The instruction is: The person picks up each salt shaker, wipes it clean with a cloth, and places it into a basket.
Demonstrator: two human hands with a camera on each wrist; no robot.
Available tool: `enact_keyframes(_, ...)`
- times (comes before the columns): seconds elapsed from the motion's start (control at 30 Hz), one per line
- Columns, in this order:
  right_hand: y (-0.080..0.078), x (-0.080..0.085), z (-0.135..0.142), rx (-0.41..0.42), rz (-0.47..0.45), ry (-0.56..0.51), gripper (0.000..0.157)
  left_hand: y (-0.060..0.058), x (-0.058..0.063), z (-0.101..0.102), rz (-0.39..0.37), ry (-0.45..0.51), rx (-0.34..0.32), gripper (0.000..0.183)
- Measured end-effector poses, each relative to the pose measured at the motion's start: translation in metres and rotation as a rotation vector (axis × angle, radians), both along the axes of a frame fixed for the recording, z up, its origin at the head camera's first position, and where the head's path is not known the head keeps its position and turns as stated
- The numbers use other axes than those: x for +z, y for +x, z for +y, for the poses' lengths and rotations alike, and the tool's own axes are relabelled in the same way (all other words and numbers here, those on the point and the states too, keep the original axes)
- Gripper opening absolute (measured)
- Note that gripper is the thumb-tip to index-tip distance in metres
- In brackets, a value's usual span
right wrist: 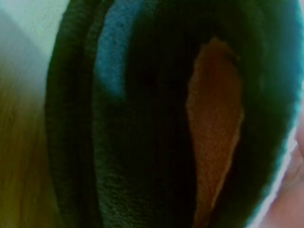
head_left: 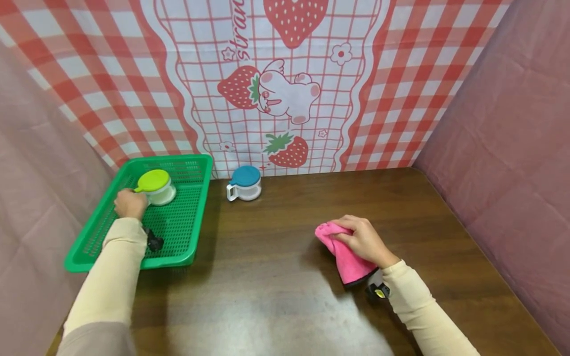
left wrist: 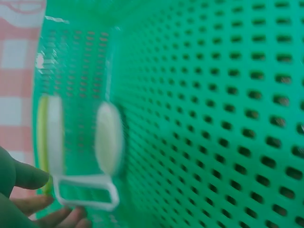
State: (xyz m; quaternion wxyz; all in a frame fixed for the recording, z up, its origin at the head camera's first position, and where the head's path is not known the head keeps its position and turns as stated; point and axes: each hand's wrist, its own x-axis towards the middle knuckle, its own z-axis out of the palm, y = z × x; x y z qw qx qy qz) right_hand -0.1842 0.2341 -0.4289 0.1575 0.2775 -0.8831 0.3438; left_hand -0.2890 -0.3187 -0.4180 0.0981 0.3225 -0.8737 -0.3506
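Note:
A seasoning jar [head_left: 161, 190] with a lime-green lid, clear body and white handle stands in the green basket [head_left: 205, 198] at the left. My left hand [head_left: 131, 203] reaches into the basket beside that jar. In the left wrist view its fingers [left wrist: 52, 216] lie loosely around the lid's tab and the outer side of the handle [left wrist: 85, 179], not curled through it. My right hand [head_left: 361, 241] grips a folded pink cloth [head_left: 349, 262] with a dark edge, low over the table. The cloth's dark folds [right wrist: 142, 142] fill most of the right wrist view.
A similar jar [head_left: 246, 184] with a blue lid stands on the wooden table [head_left: 267, 277] right of the basket, close to the back. A checked strawberry curtain [head_left: 285, 99] hangs behind the table. Pink cloth walls [head_left: 507, 148] close off both sides.

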Motion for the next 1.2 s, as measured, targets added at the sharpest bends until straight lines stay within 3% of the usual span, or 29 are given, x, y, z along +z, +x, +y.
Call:
enact_keyframes(0.3, 0.000, -0.001, 0.002, -0.011, 0.003, 0.007, 0.027, -0.005, 0.029, 0.015, 0.126, 0.071, -0.026, 0.057)
enact_keyframes(0.57, -0.001, -0.002, 0.001, -0.018, 0.020, -0.001, 0.028, -0.008, 0.062, 0.035, 0.139, 0.167, -0.090, 0.056)
enact_keyframes(0.87, 0.000, -0.002, 0.000, -0.016, 0.011, 0.007, 0.027, -0.001, 0.079, 0.058, 0.228, 0.216, -0.115, 0.050)
enact_keyframes(1.03, 0.000, -0.001, -0.001, -0.013, 0.020, 0.008, 0.028, 0.007, 0.089, 0.075, 0.263, 0.253, -0.169, 0.050)
enact_keyframes(1.2, -0.001, 0.000, -0.002, -0.013, 0.017, 0.018, 0.028, 0.017, 0.096, 0.094, 0.261, 0.377, -0.304, 0.052)
